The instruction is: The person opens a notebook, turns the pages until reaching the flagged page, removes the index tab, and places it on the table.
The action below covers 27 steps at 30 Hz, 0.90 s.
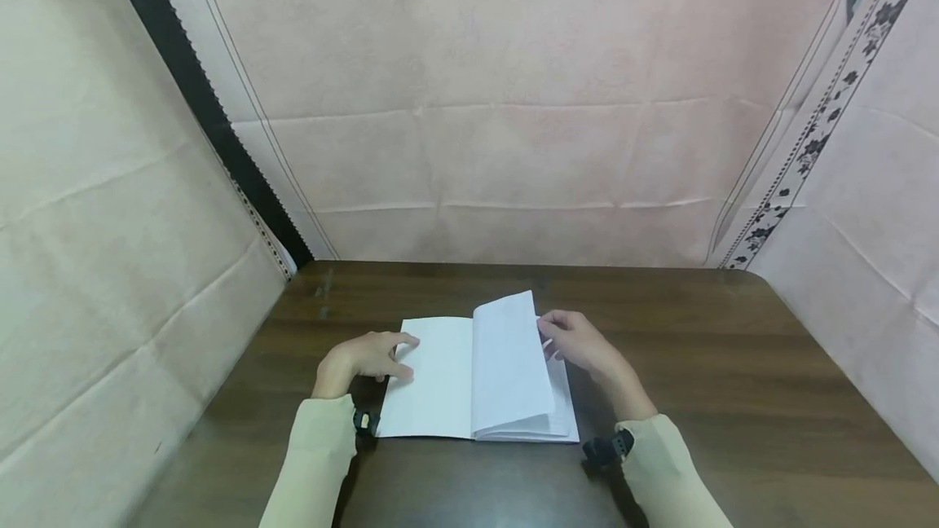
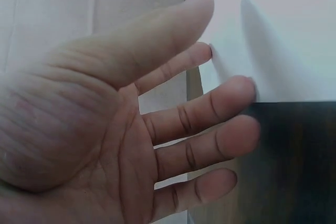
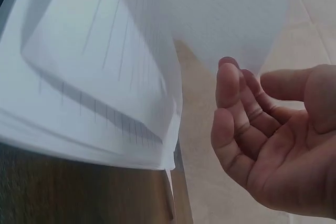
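Observation:
An open notebook (image 1: 434,385) with white pages lies on the table. My left hand (image 1: 367,355) is at its left edge, thumb and index finger spread over the margin. The left wrist view shows that hand's fingers (image 2: 226,98) extended and apart beside the paper. On the other side, my right hand (image 1: 581,342) pinches the upper outer edge of a lifted page (image 1: 509,365). This page stands tilted above the right-hand stack. Faint ruled lines show on the sheets (image 3: 121,51) in the right wrist view, where thumb and fingertips meet around the page's corner.
The brown wooden table (image 1: 734,398) extends on both sides of the notebook. Pale cloth (image 1: 513,145) hangs behind it, with more cloth at left and right. Dark wrist devices (image 1: 609,448) sit at both sleeve cuffs.

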Each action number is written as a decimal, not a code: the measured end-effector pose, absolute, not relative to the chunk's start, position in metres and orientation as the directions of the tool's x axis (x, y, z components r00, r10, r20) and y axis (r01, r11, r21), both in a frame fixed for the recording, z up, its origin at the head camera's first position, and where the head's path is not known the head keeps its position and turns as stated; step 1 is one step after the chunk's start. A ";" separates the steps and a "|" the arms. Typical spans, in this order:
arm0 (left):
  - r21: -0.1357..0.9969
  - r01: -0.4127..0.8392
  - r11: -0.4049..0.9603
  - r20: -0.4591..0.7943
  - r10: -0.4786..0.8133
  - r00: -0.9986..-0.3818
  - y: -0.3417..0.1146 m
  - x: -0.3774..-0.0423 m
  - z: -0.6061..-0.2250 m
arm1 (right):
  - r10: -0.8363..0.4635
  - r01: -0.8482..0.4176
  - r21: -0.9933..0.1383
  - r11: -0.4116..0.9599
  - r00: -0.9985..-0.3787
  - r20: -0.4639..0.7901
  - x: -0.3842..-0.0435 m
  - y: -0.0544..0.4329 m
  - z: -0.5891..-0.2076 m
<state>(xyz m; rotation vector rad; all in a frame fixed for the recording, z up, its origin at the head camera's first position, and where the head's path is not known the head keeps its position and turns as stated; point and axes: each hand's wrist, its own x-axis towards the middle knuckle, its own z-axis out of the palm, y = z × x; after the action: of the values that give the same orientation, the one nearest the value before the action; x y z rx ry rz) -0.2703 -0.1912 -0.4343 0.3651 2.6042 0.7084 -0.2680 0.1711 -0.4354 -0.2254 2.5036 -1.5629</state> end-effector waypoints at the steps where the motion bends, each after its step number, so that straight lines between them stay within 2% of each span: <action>1: 0.533 0.143 0.834 -0.319 0.354 -0.879 -0.191 -0.270 -0.434 | -0.223 -0.039 -0.903 0.428 -0.973 -0.064 -0.268 0.170 -0.435; 9: 0.536 0.156 0.830 -0.309 0.365 -0.878 -0.188 -0.269 -0.431 | -0.209 -0.054 -0.928 0.370 -0.978 -0.026 -0.266 0.161 -0.433; 18: 0.553 0.161 0.818 -0.301 0.376 -0.876 -0.188 -0.267 -0.430 | -0.219 -0.093 -0.917 0.389 -0.976 0.005 -0.263 0.149 -0.433; 27: 0.553 0.173 0.815 -0.313 0.396 -0.863 -0.186 -0.266 -0.429 | -0.333 -0.223 -0.888 0.402 -0.939 0.085 -0.262 0.133 -0.442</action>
<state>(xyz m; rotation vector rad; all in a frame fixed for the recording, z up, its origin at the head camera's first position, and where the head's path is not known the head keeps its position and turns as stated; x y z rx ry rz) -0.2655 -0.1863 -0.4286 0.4256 2.5795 0.7304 -0.2622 0.1329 -0.4424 -0.5054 2.5405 -1.5837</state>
